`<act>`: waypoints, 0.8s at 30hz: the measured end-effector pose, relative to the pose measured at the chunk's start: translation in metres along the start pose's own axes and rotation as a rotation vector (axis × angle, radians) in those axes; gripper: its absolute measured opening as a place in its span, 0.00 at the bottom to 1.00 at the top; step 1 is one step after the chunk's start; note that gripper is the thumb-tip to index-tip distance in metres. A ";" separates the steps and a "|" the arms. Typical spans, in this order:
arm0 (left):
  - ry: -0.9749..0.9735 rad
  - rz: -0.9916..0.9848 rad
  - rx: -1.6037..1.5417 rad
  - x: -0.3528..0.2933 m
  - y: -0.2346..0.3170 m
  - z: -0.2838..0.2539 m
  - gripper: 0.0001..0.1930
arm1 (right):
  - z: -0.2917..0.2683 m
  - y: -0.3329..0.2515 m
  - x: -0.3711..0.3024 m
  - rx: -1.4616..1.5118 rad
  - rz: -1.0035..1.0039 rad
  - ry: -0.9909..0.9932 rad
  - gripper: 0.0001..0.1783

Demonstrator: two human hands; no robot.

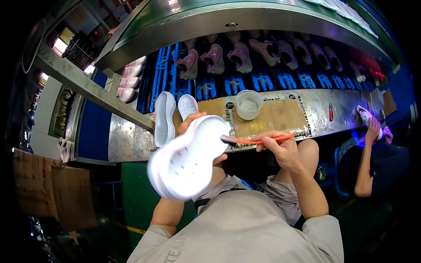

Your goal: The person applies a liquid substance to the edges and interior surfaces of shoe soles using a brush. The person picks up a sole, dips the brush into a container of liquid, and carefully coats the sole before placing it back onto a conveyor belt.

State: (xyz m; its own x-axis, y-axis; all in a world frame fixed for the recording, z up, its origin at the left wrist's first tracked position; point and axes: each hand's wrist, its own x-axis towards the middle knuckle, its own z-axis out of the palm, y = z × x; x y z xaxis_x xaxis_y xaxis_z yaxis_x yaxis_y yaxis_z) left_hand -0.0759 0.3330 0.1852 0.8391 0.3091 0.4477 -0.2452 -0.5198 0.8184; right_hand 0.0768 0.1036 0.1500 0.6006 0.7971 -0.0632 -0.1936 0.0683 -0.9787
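Observation:
My left hand [189,122] is closed around a white shoe sole [188,160], its hollow inner side turned up and the near end blurred. Part of that hand is hidden behind the sole. Between the fingers of my right hand [280,149] is a brush [252,141] with an orange-red handle. Its bristles are at the sole's right edge; whether they touch it I cannot tell. Beyond both hands, a translucent cup [248,115] with pale contents stands on a cardboard sheet [280,120]. Two more white soles, one long [165,127] and one partly hidden [187,105], rest on the bench.
Past the metal bench edge [315,103], several pink shoes [239,57] sit on blue racks under a steel frame [219,24]. A slanted metal bar [101,90] crosses at left. A thin red tool [331,112] lies rightward, near a co-worker's arm [365,168].

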 end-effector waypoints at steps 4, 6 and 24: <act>0.051 -0.232 -0.198 -0.006 -0.015 0.012 0.36 | 0.014 -0.010 -0.014 0.071 -0.027 -0.039 0.13; 0.021 -0.251 -0.116 -0.019 -0.063 0.003 0.41 | 0.018 -0.019 -0.020 0.040 -0.074 -0.059 0.13; 0.168 0.538 0.602 0.013 -0.102 -0.015 0.45 | 0.056 -0.063 -0.045 0.188 0.034 -0.051 0.16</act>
State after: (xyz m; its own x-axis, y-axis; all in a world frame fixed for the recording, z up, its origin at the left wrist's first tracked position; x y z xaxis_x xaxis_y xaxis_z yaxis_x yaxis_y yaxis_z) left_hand -0.0470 0.4023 0.1126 0.5856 -0.0143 0.8105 -0.2509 -0.9539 0.1645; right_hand 0.0184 0.0975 0.2251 0.5519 0.8301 -0.0804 -0.3575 0.1484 -0.9221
